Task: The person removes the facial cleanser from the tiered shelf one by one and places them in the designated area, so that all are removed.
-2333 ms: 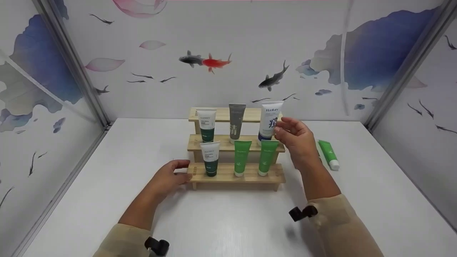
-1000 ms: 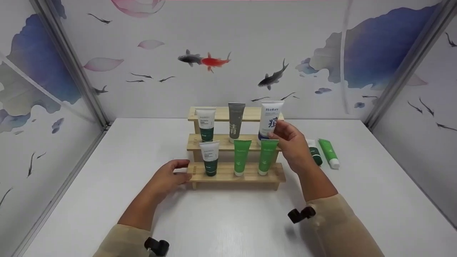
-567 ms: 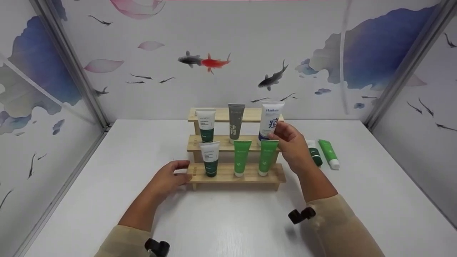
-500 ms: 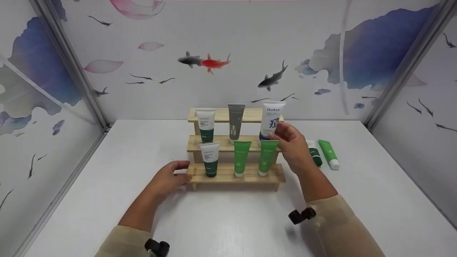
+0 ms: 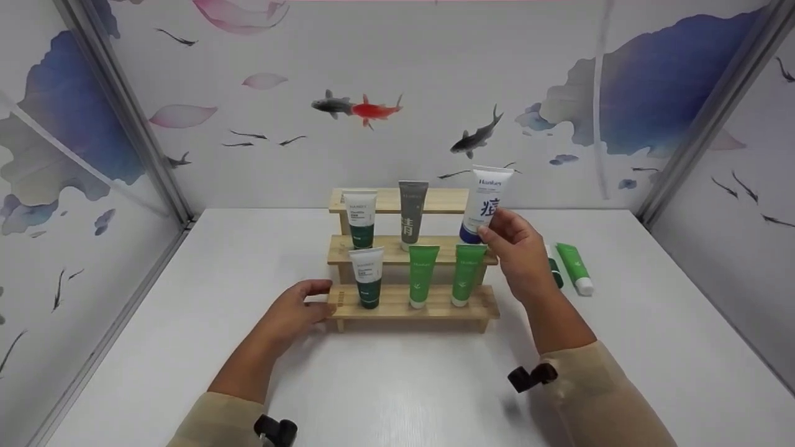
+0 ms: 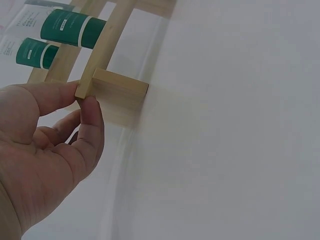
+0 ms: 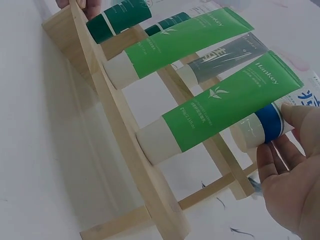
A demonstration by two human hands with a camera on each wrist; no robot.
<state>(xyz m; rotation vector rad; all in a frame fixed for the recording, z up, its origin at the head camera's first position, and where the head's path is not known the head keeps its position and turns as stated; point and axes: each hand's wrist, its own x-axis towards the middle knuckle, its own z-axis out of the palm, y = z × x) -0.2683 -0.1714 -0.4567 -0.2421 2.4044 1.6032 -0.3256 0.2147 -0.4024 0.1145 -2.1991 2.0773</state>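
My right hand [image 5: 522, 254] pinches a white squeeze tube with a blue band [image 5: 486, 198] near its lower end. This tube leans to the right over the right end of the middle shelf; a green tube hides its cap in the head view. At the left, my left hand [image 5: 301, 310] grips the end of the bottom shelf of a three-step wooden stand [image 5: 394, 302] between thumb and fingers, as the left wrist view shows. A grey tube [image 5: 412, 214] and a white and dark-green tube [image 5: 360, 217] stand cap-down on the middle shelf.
On the bottom shelf stand another white and dark-green tube [image 5: 367, 279] and two green tubes [image 5: 423, 276]. Right of the stand, a green tube [image 5: 575, 267] lies on the white table [image 5: 397, 385] beside a partly hidden white and dark-green tube [image 5: 554, 268]. Printed panels enclose the table.
My right hand has closed its fingers on the white and blue tube, then moved it up and to the right, tilting it. The left hand stays on the shelf end.
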